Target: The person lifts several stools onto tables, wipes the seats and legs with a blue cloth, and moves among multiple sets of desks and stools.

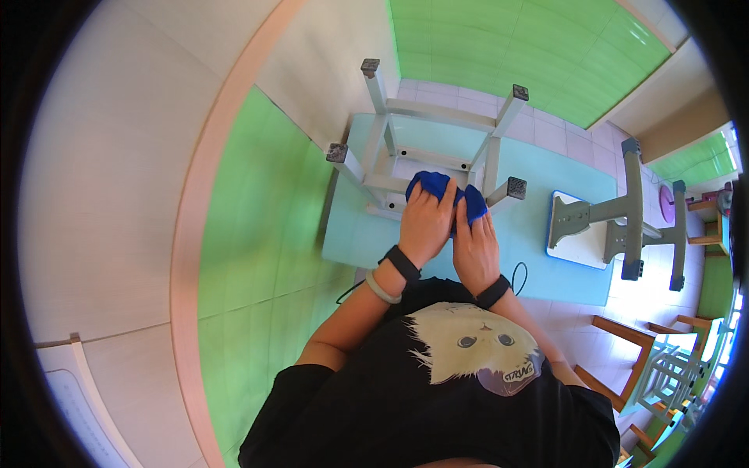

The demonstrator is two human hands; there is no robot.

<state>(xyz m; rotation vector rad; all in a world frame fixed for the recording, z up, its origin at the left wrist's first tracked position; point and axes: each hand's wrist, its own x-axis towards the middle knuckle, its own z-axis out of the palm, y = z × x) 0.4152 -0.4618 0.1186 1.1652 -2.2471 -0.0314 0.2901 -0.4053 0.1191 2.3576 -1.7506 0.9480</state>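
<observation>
Both hands are on a blue cloth (432, 182) at the near crossbar of an upturned stool (442, 112). My left hand (425, 221) grips the cloth from the left, its fingers pressed over the fabric. Beside it, my right hand (475, 248) holds the cloth's right part with its fingers pointing away from me. The stool has pale grey square-tube legs with dark, worn feet pointing up. It rests on a light blue tabletop (363, 240). Cloth and hands hide the right part of the near crossbar.
Right of the stool, a second upturned piece (576, 234) with grey legs and a blue-rimmed white top lies on the table. A green-panelled wall (257, 234) runs close on the left. Wooden-framed tables (638, 362) and a purple round object (666, 203) stand farther right.
</observation>
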